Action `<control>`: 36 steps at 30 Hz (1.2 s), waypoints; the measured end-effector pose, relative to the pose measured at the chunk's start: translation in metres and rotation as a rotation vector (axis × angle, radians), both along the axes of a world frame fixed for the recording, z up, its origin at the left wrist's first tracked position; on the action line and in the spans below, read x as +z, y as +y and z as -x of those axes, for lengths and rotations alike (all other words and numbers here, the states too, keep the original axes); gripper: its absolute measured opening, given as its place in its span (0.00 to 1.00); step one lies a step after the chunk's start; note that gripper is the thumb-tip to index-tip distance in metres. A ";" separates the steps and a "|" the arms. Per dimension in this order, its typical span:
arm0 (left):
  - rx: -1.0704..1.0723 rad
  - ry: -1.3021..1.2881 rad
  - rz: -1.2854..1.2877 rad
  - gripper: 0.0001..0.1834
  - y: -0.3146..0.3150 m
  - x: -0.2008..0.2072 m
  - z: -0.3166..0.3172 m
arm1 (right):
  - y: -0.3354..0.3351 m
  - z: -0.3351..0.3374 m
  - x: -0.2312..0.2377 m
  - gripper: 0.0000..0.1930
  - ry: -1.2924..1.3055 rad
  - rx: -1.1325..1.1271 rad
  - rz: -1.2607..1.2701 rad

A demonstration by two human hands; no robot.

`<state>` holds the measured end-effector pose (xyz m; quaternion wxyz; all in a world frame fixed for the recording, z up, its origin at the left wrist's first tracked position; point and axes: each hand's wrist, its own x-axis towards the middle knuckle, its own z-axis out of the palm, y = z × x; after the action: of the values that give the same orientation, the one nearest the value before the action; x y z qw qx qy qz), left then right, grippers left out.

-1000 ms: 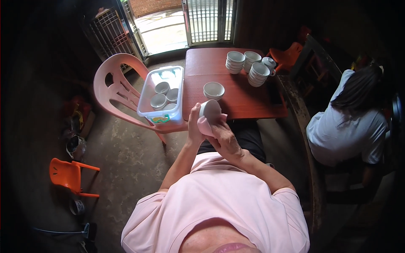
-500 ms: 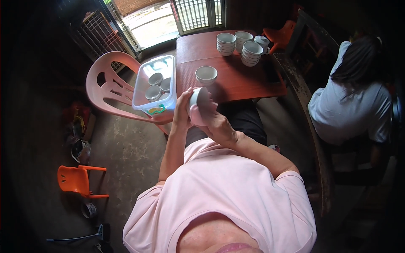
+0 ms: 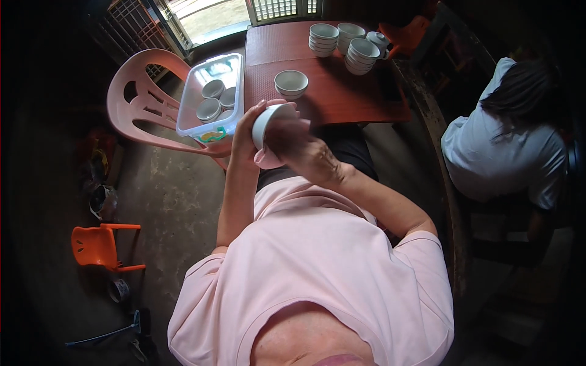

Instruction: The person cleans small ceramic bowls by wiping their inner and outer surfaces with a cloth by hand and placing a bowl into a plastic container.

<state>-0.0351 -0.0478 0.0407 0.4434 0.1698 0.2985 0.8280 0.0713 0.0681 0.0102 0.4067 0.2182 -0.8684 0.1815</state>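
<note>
My left hand point(image 3: 243, 131) grips a white bowl point(image 3: 261, 125) from its left side, above my lap and close to the near edge of the table. The bowl is tilted, its mouth turned toward my right hand point(image 3: 318, 161). That hand is closed on a pink cloth point(image 3: 267, 159) and works at the bowl's mouth; its fingers are partly smeared by motion. Part of the cloth hangs below the bowl. Just beyond my hands, a white bowl point(image 3: 291, 80) stands upright on the red table point(image 3: 271, 44).
Stacked white bowls point(image 3: 323, 40) and a white lidded pot point(image 3: 377, 41) stand at the table's far right. A clear plastic bin point(image 3: 189, 100) with several bowls rests on a pink chair point(image 3: 125, 119). At right sits a person in white point(image 3: 497, 146). An orange chair point(image 3: 94, 247) is at left.
The bowl in my left hand has turned, showing more of its mouth. My right hand has shifted with the cloth, which hangs lower on the bowl. The whole view has moved slightly.
</note>
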 end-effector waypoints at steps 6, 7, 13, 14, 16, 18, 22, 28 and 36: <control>0.081 -0.174 0.074 0.20 0.009 -0.018 0.009 | 0.013 -0.009 0.014 0.23 -0.190 -0.095 -0.145; 0.081 -0.179 0.077 0.20 0.011 -0.017 0.007 | 0.006 -0.013 0.014 0.24 -0.234 -0.001 0.026; -0.070 -0.233 -0.016 0.22 0.018 -0.026 0.001 | 0.009 -0.008 0.024 0.25 -0.358 0.143 -0.001; 0.032 -0.261 0.020 0.23 0.020 -0.029 0.003 | 0.010 -0.005 0.022 0.25 -0.322 0.075 0.022; 0.033 -0.266 0.018 0.23 0.021 -0.025 0.003 | 0.012 -0.005 0.022 0.31 -0.229 -0.008 0.010; 0.006 -0.232 0.014 0.27 0.019 -0.028 0.008 | 0.012 -0.008 0.013 0.32 -0.230 -0.004 -0.067; 0.370 0.112 0.099 0.22 0.025 -0.039 -0.004 | -0.004 -0.017 0.023 0.28 -0.708 0.332 1.106; 0.905 0.826 0.093 0.20 0.033 -0.039 -0.024 | -0.004 0.006 0.037 0.17 -0.625 0.218 1.390; 0.033 -0.289 -0.080 0.26 0.017 -0.025 0.004 | -0.001 0.005 -0.016 0.17 0.035 -0.051 0.071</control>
<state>-0.0393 -0.0307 0.0158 0.4609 0.0613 0.2011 0.8622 0.0665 0.0674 -0.0056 0.4340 0.1844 -0.8594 0.1978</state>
